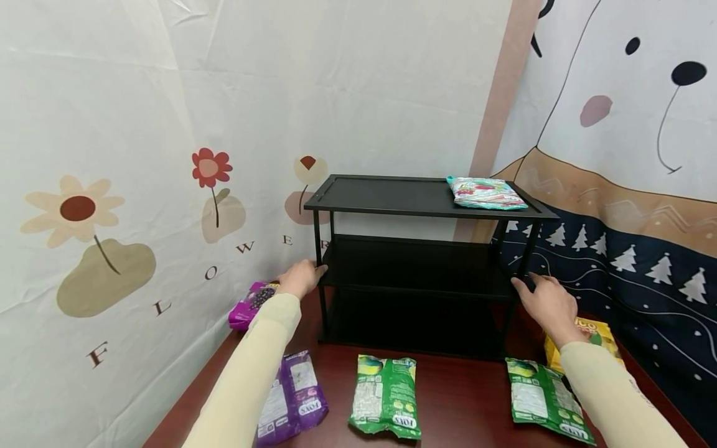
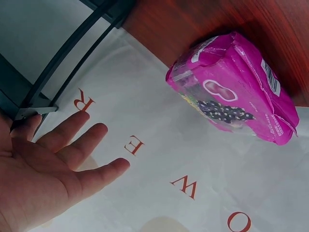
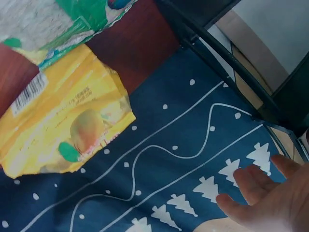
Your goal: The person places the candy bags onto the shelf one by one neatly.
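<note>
A black three-tier shelf rack (image 1: 411, 264) stands on the table between both hands. My left hand (image 1: 302, 278) holds its left side at the middle tier, thumb at the front post. In the left wrist view the index fingertip meets the tier's corner, while the other fingers (image 2: 104, 174) spread away from it. At the same height my right hand (image 1: 551, 305) holds the right side, thumb by the front post; its other fingers (image 3: 236, 208) extend past the frame. A teal-and-white snack bag (image 1: 486, 193) lies on the top tier, toward the right.
Left of the rack sits a magenta bag (image 2: 236, 92) against the curtain. In front lie a purple bag (image 1: 302, 389), a green bag (image 1: 385, 395) and another green bag (image 1: 543, 398). A yellow bag (image 3: 72, 116) is near my right forearm. Printed cloth hangs behind.
</note>
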{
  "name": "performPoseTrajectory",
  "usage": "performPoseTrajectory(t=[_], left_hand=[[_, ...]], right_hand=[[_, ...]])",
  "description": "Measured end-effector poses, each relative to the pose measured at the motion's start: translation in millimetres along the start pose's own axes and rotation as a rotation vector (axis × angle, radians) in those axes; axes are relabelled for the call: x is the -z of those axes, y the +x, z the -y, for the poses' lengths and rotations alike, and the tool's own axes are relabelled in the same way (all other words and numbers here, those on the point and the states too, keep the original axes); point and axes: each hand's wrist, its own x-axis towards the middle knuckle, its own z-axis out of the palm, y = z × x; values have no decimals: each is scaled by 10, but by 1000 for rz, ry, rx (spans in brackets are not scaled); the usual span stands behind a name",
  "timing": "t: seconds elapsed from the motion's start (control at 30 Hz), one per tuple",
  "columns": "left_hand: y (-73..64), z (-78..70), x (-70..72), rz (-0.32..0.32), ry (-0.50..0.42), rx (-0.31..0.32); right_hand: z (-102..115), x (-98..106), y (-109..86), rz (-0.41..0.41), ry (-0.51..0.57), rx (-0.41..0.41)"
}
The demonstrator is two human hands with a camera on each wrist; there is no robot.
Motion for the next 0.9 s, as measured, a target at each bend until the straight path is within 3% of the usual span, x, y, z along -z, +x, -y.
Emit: performPoseTrajectory(t=[0.23, 0.6, 0.9], left_hand=[[14, -12, -19, 14, -14, -3], [61, 111, -79, 6, -32, -23], [28, 246, -79, 26, -57, -114]], right_hand=[[-42, -41, 14, 39, 85, -18], [44, -73, 24, 65, 110, -62], [66, -58, 2, 89, 99, -74]])
